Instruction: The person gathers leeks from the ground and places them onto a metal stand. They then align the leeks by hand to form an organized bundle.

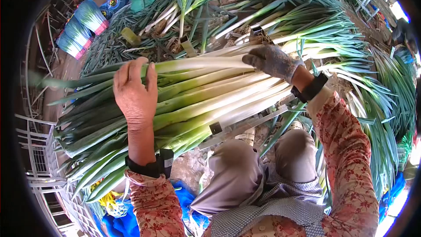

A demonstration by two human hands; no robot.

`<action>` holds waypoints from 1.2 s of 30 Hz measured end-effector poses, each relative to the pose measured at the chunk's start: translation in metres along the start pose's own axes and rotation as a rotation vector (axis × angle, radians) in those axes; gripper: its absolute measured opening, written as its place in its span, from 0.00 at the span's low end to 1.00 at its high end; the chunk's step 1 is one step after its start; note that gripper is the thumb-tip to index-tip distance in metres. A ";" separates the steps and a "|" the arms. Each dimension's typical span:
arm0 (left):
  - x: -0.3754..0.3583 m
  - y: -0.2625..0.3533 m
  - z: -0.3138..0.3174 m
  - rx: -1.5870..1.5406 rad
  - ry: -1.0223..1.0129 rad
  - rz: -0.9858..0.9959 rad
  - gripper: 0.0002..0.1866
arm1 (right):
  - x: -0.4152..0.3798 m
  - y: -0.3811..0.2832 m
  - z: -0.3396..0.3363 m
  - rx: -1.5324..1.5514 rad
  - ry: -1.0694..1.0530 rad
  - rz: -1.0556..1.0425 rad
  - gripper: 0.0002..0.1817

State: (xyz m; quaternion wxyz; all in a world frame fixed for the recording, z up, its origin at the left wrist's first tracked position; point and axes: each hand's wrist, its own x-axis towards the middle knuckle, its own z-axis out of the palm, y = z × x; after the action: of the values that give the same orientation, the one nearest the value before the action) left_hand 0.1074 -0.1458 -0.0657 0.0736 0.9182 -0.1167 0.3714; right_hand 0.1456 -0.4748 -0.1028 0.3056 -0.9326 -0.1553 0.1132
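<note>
A long row of leeks [197, 96] lies side by side in front of me, white ends to the right and green leaves to the left. Along the far edge of the row, one leek [201, 63] stretches between both hands. My right hand [274, 62], in a dirty grey glove, has its fingers closed on the white end. My left hand [135, 87], bare, curves around its green part, thumb and fingers bent, with part of the grip hidden behind the hand. The leaf tips at far left are smeared by motion.
More leeks [307, 8] are heaped beyond the row, and others [390, 79] lie along the right. Metal posts [187, 46] stand behind the row; a metal bar [250, 127] runs near my knees. Wrapped bundles [90, 17] and a white metal frame [41, 149] are at left.
</note>
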 end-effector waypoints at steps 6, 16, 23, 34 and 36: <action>-0.008 0.004 0.006 0.139 -0.456 0.039 0.26 | -0.023 0.009 0.014 -0.070 0.027 -0.150 0.27; 0.009 0.003 -0.012 0.116 -0.337 0.222 0.16 | -0.006 0.041 0.018 0.245 0.239 -0.148 0.23; -0.005 0.021 -0.009 0.131 -0.913 -0.148 0.21 | 0.005 0.057 0.046 -0.073 -0.010 -0.131 0.22; -0.012 0.004 0.004 0.027 -0.959 0.029 0.17 | 0.000 0.054 0.058 -0.255 0.017 -0.080 0.22; -0.010 0.001 0.008 0.008 -0.984 0.032 0.17 | -0.006 0.051 0.058 -0.310 0.038 -0.094 0.21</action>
State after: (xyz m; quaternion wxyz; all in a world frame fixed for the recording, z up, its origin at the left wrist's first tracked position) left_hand 0.1052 -0.1469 -0.0783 0.0002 0.9830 -0.1504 -0.1049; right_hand 0.1338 -0.4853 -0.1787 0.1660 -0.9622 -0.2085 0.0558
